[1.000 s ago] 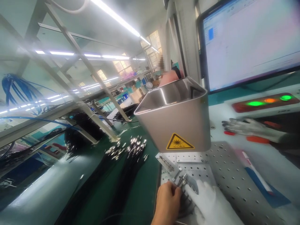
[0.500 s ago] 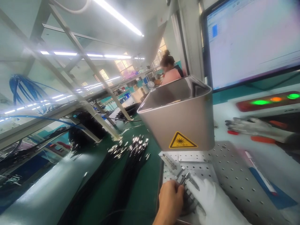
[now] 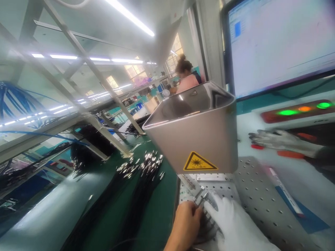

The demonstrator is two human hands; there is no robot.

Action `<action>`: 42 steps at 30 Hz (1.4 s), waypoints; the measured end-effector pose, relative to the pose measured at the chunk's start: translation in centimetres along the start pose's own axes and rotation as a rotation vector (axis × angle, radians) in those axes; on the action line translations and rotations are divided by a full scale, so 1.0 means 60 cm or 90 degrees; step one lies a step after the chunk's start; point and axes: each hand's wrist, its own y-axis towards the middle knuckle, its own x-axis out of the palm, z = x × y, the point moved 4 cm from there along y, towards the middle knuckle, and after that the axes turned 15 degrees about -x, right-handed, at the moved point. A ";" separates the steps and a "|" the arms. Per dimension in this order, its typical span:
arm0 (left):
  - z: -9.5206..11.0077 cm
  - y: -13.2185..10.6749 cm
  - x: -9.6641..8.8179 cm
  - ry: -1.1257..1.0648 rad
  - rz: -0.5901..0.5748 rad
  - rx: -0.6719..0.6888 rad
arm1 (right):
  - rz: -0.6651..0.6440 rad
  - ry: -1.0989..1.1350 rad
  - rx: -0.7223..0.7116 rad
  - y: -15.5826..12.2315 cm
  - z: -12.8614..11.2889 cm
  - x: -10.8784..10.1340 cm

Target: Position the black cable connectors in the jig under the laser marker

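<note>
Workshop background of pale metal frames (image 3: 83,53) at far left and ceiling lights (image 3: 130,17) overhead, with a person in pink (image 3: 187,83) well beyond. Green work surface (image 3: 160,202) to the left; large monitor (image 3: 282,48) at far right. Flared metal guard (image 3: 193,139) with a laser-warning sticker (image 3: 200,162) at centre, on the far side of a perforated metal plate (image 3: 258,195). Two black cable bundles (image 3: 98,209) on the green, left of the plate, bright connector ends (image 3: 150,164) toward the far side. At the near side, white-gloved right hand (image 3: 231,219) and bare left hand (image 3: 186,221) about a slim metal jig (image 3: 190,184), with one small metal connector (image 3: 203,197) at it, between the fingertips. Left fingers bunched at the connector's near end, apparently pinching, though contact hidden; right forefinger stretched to the jig, hold or mere steadying impossible to tell.

Progress, as judged: seemingly mid-handling, one connector at the jig, both hands not yet away. Many others apart in the bundles; finished and unfinished ones impossible to sort by sight.

Monitor cut off, screen text washed out. Bundles' near ends lost in darkness. Much of the jig covered by the hands. Grey glove (image 3: 277,139) at right, worn or empty, unclear.
</note>
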 end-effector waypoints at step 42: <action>0.020 -0.004 0.011 0.049 -0.004 -0.046 | 0.116 0.135 -0.016 -0.001 0.000 -0.018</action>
